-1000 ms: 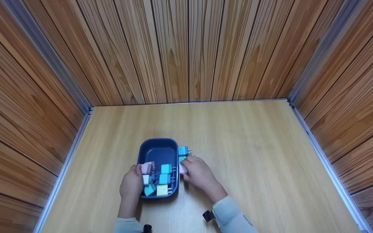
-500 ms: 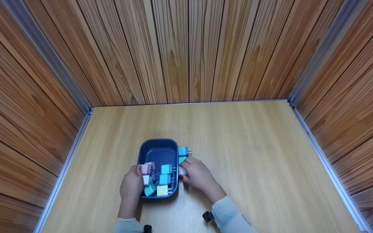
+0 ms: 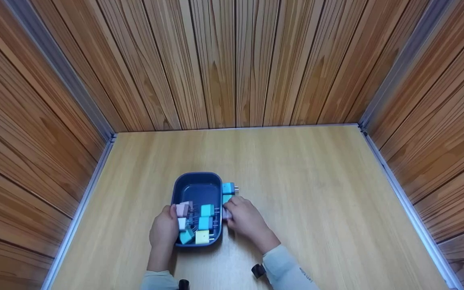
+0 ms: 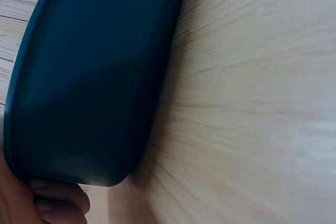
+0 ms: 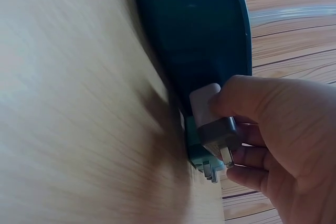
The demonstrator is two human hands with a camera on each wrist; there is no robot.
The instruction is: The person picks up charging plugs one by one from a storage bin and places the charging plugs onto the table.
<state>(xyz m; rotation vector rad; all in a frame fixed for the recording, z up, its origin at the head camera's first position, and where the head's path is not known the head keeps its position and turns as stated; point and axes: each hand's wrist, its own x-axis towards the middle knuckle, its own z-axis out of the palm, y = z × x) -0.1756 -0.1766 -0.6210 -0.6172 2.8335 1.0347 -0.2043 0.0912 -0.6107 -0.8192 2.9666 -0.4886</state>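
A person's left hand grips the left edge of a dark blue tray, both unmoved from a second ago, with pink, white, turquoise and yellow plugs clustered toward its near edge; just outside the right edge sit two blue-green plugs, and beside them the right hand pinches a pink-and-grey plug, metal prongs showing, slightly closer to the tray's near right corner than a second earlier
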